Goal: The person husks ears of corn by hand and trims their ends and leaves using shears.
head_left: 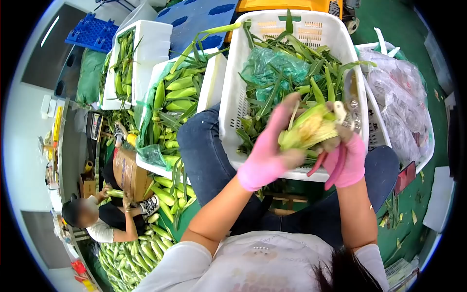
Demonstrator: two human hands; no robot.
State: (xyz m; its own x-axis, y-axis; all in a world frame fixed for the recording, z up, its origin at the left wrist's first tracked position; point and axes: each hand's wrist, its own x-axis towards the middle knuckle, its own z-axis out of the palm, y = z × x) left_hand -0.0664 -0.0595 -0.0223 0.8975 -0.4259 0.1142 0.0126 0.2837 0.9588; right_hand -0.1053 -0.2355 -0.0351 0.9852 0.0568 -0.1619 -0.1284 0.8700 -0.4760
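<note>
An ear of corn in a partly peeled husk, its yellowish end towards me, is held above the white crate. My left hand, in a pink glove with dirty fingertips, closes round the ear from the left side. On the right, my right hand, also gloved in pink, grips red-handled pruning shears; their upper part, near the ear, is blurred. Its fingers are partly hidden behind the corn. Loose green husks and a green plastic bag lie inside the crate below.
A foam box of corn stands left of the crate, with another foam box behind. Plastic bags fill a container on the right. A co-worker sits at left beside a corn pile. A phone lies near my right knee.
</note>
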